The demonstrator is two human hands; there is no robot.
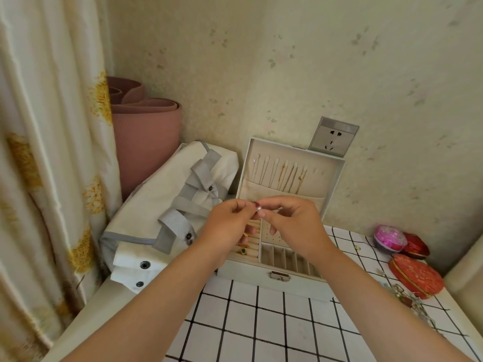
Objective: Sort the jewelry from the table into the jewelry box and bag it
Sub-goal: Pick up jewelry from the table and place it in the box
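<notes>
Piece (pixel 258 208): small, pearl-like with a red bit, kind too small to tell. It is pinched between the fingertips of the left hand (pixel 230 223) and right hand (pixel 292 223), so both grip it. Right under the hands is the open box (pixel 248 275) on the tabletop (pixel 261 322).

Progress looks like mid-sort. Chains (pixel 290 176) hang in the lid beyond the hands, and rings (pixel 243 251) sit in the rolls below the left hand. Left to do: seat this piece, clear the loose jewelry (pixel 407 296) lying well right of the right hand, close the box, bag it. The bag (pixel 156 205) lies just left of the left hand, nothing in it that shows.

Counts:
- 1 box
- 1 bag
- 1 held piece
- 2 rings showing, maybe more hidden
- a few chains, number unclear
- 3 pouches (pixel 415 275) far right
</notes>
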